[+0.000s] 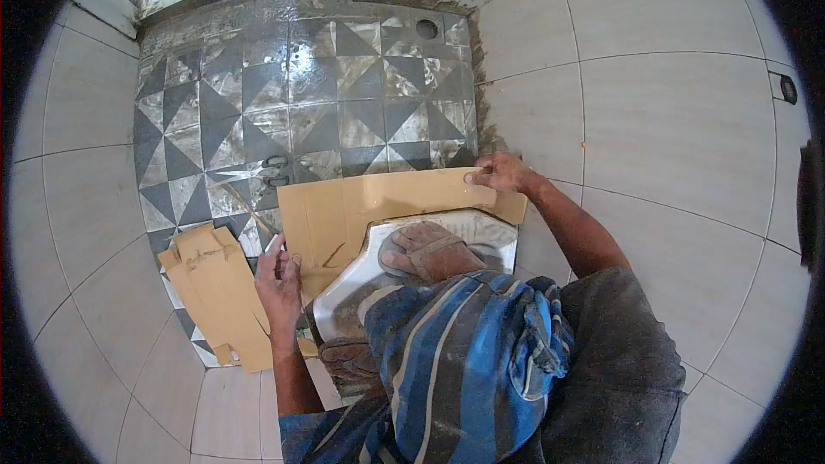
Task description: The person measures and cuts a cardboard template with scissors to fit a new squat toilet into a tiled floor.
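A tan cardboard sheet [331, 215] lies across the front of a white ceramic squat toilet pan [344, 288], with a cut-out following the pan's outline. My right hand [505, 174] pinches the sheet's far edge near its right end, thumb on top. At the left edge of the sheet is my left hand [279, 279], its fingers closed about that edge. Something small and white [275, 243] shows at the left fingertips; I cannot tell what it is. My sandaled foot [430, 253] stands on the pan.
Cut cardboard pieces [215, 288] lie on the floor at left. A dark tool with two loop handles, like scissors [277, 170], rests on the patterned floor tiles [314, 133] beyond the sheet. A round drain hole [427, 29] is in the far corner. Tiled walls [662, 137] enclose both sides.
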`<act>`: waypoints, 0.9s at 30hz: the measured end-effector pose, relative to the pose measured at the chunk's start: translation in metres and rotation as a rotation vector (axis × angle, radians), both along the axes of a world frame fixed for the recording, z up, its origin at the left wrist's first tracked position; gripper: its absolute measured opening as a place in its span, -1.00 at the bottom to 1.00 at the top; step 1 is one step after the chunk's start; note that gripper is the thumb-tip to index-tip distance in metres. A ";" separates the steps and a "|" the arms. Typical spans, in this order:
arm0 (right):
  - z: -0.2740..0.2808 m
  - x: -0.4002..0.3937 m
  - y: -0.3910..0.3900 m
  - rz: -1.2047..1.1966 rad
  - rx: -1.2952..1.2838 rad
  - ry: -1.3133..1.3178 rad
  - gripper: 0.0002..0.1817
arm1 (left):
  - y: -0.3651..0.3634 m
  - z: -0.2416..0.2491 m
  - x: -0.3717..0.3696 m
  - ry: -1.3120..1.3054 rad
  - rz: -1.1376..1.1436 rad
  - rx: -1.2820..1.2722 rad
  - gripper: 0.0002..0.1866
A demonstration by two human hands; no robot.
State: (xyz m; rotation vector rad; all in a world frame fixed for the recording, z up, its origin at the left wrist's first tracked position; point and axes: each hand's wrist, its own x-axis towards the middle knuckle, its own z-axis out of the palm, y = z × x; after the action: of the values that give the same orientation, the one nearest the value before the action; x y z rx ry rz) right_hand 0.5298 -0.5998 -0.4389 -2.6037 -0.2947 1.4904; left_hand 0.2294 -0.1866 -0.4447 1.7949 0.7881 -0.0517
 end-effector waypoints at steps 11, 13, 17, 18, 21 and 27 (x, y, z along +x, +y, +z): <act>-0.003 -0.021 -0.006 0.094 0.047 -0.157 -0.09 | -0.006 0.006 0.003 -0.021 -0.084 0.211 -0.46; -0.002 -0.028 -0.003 0.189 0.016 -0.293 -0.13 | -0.008 0.005 0.002 -0.020 -0.105 0.282 -0.43; -0.005 -0.023 -0.004 0.124 0.028 -0.186 -0.11 | -0.015 0.006 0.004 0.032 -0.162 0.413 -0.37; -0.008 -0.024 -0.005 0.079 -0.008 -0.162 -0.09 | -0.016 0.007 0.005 0.041 -0.150 0.437 -0.35; -0.001 -0.023 0.002 0.031 -0.048 -0.140 -0.05 | -0.015 0.005 0.005 0.064 -0.104 0.350 -0.34; 0.004 -0.020 0.005 0.090 -0.075 -0.126 -0.03 | -0.012 -0.007 0.000 0.074 -0.111 0.380 -0.36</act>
State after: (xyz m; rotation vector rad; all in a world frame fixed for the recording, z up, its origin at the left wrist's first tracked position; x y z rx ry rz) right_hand 0.5096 -0.5950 -0.4349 -2.7842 -0.3805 1.3916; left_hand 0.2293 -0.1989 -0.4519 2.2067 0.7880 -0.0441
